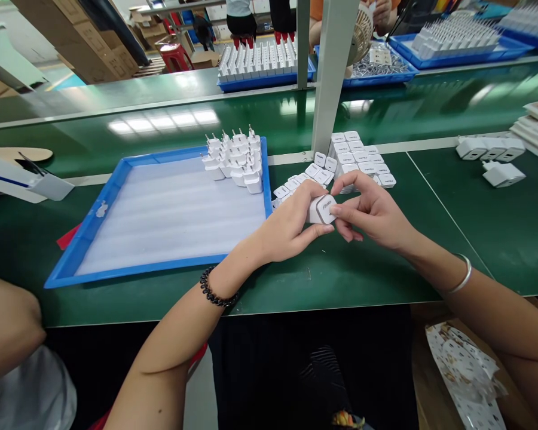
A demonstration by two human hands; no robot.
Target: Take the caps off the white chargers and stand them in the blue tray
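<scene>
A white plug charger [321,209] with grey lettering on its end face is held over the green bench. My left hand [291,224] wraps round its body, thumb below and fingers on top. Touching the lettered face is the thumb of my right hand [367,209]; its index finger curves over the top edge and the other fingers curl loosely. Whether a small piece sits between those fingertips cannot be seen. Just behind my hands stand rows of white charger blocks [356,156], lettered ends up, partly hidden by my fingers.
On the left lies a blue tray [161,263] with upright pronged chargers [235,158] in its far right corner. A metal post [334,77] rises behind the blocks. Several chargers [491,149] rest at the right. Another person's arm [9,322] is at the left edge.
</scene>
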